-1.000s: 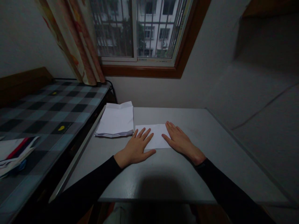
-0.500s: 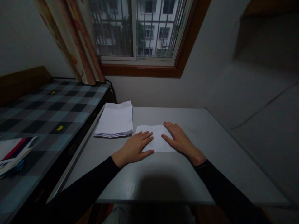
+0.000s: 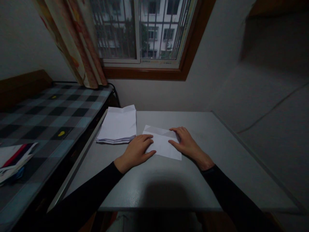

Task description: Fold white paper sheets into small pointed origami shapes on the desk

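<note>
A white sheet of paper (image 3: 164,146) lies on the grey table (image 3: 169,187) in front of me, turned slightly askew, with a flap along its far edge. My left hand (image 3: 136,149) rests on the sheet's left end with fingers curled together over the edge. My right hand (image 3: 187,145) has bent fingers pinching the far right corner of the sheet. Both arms wear black sleeves.
A stack of white papers (image 3: 118,125) sits at the table's far left corner, close to my left hand. A bed with a checked cover (image 3: 48,112) runs along the left, with papers (image 3: 12,158) on it. Window (image 3: 140,32) and curtain (image 3: 79,48) lie behind.
Both hands went from lying flat with spread fingers to curled grips on the sheet. The sheet has turned askew and a flap now shows along its far edge.
</note>
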`<state>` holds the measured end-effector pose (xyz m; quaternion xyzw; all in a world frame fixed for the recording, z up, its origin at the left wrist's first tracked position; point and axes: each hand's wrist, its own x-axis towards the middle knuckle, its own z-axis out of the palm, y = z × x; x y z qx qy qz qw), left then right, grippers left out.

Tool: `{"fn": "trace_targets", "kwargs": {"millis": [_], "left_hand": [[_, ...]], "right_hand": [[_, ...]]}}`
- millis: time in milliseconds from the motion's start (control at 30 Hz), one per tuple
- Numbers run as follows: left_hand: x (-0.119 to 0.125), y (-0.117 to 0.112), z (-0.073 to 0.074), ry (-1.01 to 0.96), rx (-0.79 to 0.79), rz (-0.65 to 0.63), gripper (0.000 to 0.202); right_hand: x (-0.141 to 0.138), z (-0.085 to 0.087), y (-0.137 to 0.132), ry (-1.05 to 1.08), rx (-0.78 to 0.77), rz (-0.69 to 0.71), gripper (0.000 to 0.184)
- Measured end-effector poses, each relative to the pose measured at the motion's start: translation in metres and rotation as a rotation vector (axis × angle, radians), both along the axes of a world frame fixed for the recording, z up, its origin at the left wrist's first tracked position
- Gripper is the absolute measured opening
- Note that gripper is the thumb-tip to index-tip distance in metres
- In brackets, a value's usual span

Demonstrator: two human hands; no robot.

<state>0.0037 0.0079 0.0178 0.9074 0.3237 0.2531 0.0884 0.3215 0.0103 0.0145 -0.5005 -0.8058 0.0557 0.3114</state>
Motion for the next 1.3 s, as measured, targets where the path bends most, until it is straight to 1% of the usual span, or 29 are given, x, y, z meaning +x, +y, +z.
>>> {"fn": "trace_targets", "kwargs": {"millis": [100,167,300,400,500,633,733,867,1033,1200,1300], "left_hand": [[0.001,0.0,0.001,0.022,-0.014,0.025,0.031],[0.001,0.001,0.002,0.044,-0.014,0.028,0.032],[0.001,0.0,0.002,0.058,0.001,0.028,0.03],[0.001,0.0,0.002,0.056,0.025,0.033,0.033],[0.0,-0.001,0.003,0.038,0.073,0.03,0.047],[0.001,-0.001,0.005,0.059,0.158,0.011,0.07],[0.001,-0.001,0.004,0.111,0.189,0.014,0.076],[0.001,-0.001,0.001,0.149,0.134,0.025,0.07],[0.001,-0.001,0.001,0.127,0.107,0.032,0.057],[0.0,-0.001,0.004,0.121,0.109,0.013,0.037],[0.0,-0.001,0.004,0.132,0.118,0.008,0.032]], "right_hand": [[0.002,0.004,0.0,0.001,0.02,0.012,0.02],[0.001,0.008,-0.001,0.001,0.023,0.039,0.012],[-0.005,0.016,-0.007,0.012,0.005,0.118,0.014],[-0.009,0.02,-0.013,0.018,-0.043,0.2,0.013],[-0.011,0.02,-0.016,0.035,-0.094,0.243,0.012],[-0.012,0.016,-0.014,0.043,-0.089,0.234,0.009],[-0.012,0.013,-0.012,0.036,-0.077,0.237,0.009],[-0.011,0.01,-0.011,0.026,-0.072,0.239,0.01],[-0.01,0.009,-0.01,0.01,-0.078,0.174,0.032],[-0.01,0.008,-0.01,0.028,-0.09,0.145,0.031],[-0.009,0.005,-0.009,0.089,-0.122,0.139,0.032]]}}
